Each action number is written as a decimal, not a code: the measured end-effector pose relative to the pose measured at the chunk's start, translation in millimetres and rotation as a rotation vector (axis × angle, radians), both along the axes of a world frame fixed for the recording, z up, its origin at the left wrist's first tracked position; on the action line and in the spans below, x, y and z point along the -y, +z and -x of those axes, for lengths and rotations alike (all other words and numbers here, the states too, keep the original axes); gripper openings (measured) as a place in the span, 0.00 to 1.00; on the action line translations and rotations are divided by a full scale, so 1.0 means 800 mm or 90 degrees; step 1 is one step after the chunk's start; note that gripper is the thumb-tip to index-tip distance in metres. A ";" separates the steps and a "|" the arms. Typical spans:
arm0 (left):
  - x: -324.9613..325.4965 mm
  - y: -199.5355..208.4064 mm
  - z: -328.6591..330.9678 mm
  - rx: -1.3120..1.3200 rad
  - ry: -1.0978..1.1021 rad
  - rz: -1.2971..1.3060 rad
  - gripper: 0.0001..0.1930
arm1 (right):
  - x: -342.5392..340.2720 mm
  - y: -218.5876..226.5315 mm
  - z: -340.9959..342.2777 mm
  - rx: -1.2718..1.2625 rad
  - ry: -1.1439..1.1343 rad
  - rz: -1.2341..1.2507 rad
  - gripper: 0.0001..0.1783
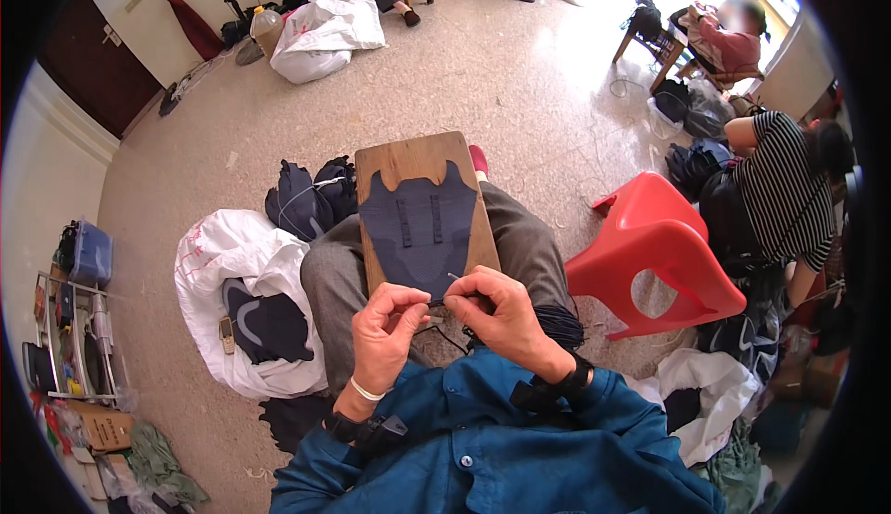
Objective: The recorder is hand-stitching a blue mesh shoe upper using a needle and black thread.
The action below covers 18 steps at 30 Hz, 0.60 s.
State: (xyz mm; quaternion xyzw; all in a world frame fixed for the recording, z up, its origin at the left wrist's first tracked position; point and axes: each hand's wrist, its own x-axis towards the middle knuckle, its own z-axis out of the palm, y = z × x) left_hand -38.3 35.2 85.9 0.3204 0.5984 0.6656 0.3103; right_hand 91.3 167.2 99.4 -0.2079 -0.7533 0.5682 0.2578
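Observation:
A flat, dark navy fabric piece (418, 221), shaped like a shoe upper with two rows of small loops, lies on a wooden board (406, 152) across my lap. At its near end my left hand (385, 328) is closed, thumb and forefinger pinching the dark edge. Close beside it, my right hand (497, 314) is closed in a pinch at the same edge. A short, thin, metal-looking tool (453, 276) sticks out above the right fingers; its full shape is hidden. The fingertips nearly meet, and they cover what lies between them.
On my left stands a white sack (209, 254) with dark pieces and a phone (226, 335) on it. Dark bundles (302, 200) lie beyond. A red plastic stool (640, 254) stands at right, near a person in a striped shirt (784, 184). Another person sits farther back.

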 end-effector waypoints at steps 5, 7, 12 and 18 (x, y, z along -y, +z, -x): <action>-0.002 -0.002 -0.004 0.000 -0.014 0.000 0.04 | 0.001 -0.005 0.001 -0.008 0.004 -0.003 0.03; -0.002 -0.003 -0.005 -0.015 -0.011 0.011 0.04 | 0.002 -0.007 0.001 -0.009 0.005 -0.003 0.03; -0.001 -0.004 -0.004 -0.025 -0.014 0.009 0.04 | 0.002 -0.008 0.000 0.006 0.004 -0.021 0.02; 0.000 -0.003 -0.005 -0.031 -0.012 0.016 0.05 | 0.003 -0.012 0.001 -0.010 -0.003 -0.094 0.03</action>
